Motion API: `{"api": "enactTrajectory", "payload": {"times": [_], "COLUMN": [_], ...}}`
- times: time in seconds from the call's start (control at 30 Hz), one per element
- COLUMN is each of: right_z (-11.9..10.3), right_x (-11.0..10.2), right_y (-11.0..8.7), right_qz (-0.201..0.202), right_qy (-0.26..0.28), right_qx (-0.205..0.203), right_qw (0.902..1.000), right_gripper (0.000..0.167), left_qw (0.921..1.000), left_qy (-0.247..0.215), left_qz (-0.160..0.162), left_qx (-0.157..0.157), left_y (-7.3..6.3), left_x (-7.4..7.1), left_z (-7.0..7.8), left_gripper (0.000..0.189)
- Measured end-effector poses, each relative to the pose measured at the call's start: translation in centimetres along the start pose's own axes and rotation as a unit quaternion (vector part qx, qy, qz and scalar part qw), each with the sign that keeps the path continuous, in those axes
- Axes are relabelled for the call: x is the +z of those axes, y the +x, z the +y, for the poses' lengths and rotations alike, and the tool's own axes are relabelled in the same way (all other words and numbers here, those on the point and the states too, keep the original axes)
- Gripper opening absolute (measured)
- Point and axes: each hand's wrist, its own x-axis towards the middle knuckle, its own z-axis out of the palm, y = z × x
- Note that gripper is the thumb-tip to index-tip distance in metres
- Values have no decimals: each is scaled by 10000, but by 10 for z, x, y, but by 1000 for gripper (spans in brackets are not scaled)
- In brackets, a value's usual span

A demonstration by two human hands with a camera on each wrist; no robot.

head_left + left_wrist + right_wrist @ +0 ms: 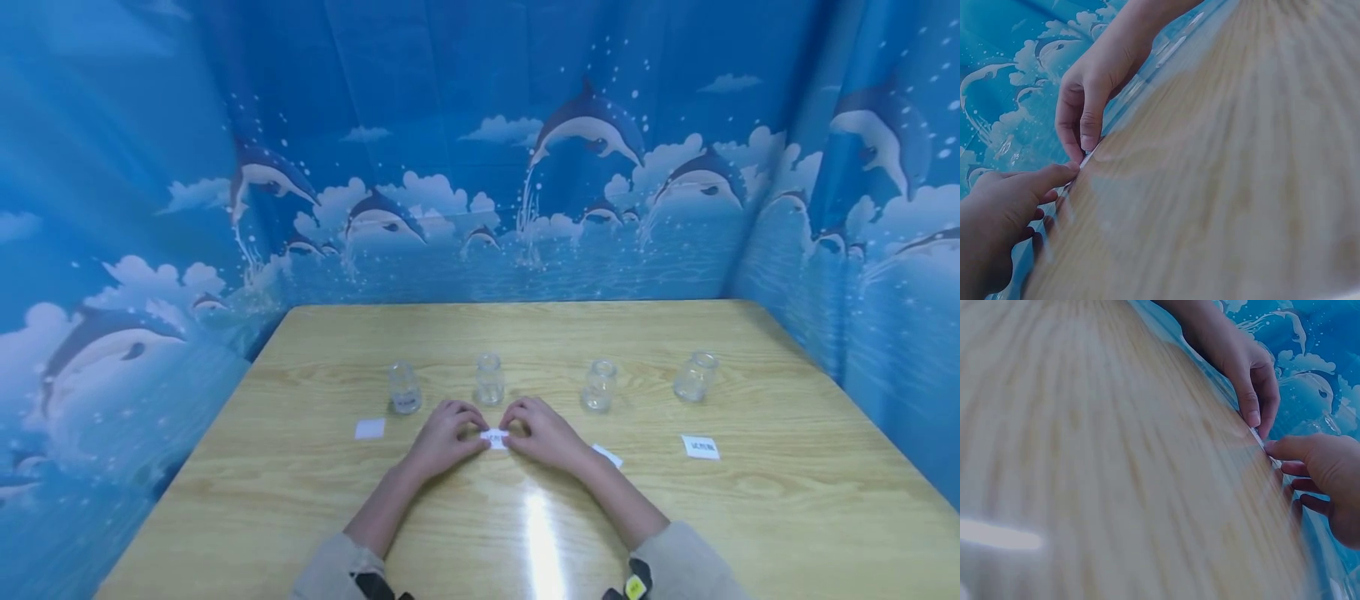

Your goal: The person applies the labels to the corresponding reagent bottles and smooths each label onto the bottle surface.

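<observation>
A small white paper label (494, 438) with dark writing lies between my two hands near the middle of the table. My left hand (448, 437) pinches its left end between thumb and curved fingers. At the right end, my right hand (542, 435) does the same. Both wrist views show the label edge-on, as a thin white strip (1256, 435) low at the tabletop between the fingertips. Just beyond the hands stands an upright clear glass jar (490, 380). Left of it, another glass jar (405, 387) bears dark writing near its base.
Two more glass jars stand to the right, one (599, 385) beyond the right hand and one (696, 377) farther over. A blank-looking white label (369, 428) lies at left. A tilted label (607, 455) lies by the right forearm, and a written label (701, 447) at right.
</observation>
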Motion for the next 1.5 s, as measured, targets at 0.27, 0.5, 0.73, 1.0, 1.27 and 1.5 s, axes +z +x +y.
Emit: {"api": "enactTrajectory", "payload": {"times": [0.27, 0.5, 0.73, 1.0, 1.27, 1.5], "right_z": [3, 5, 5, 6, 7, 8], "right_x": [5, 8, 7, 8, 10, 9], "right_y": [4, 2, 1, 2, 2, 1], "right_qz": [161, 263, 296, 370, 431, 350], "right_qy": [60, 167, 187, 214, 196, 136], "right_qx": [82, 116, -39, -65, -49, -109], "right_qw": [9998, 9994, 9994, 9991, 9989, 9992], "right_gripper": [23, 26, 23, 22, 22, 28], "left_qw": [9997, 9996, 9996, 9994, 9996, 9995], "left_qy": [-202, -132, -7, -3, -65, -116], "left_qz": [103, 232, 256, 316, 241, 258], "left_qx": [-113, -48, 82, 148, 110, 133], "left_y": [1, 1, 2, 2, 1, 1], "left_x": [-1, 3, 4, 6, 5, 5], "left_z": [-6, -6, -6, -9, -8, -8], "left_gripper": [24, 26, 28, 26, 27, 26]}}
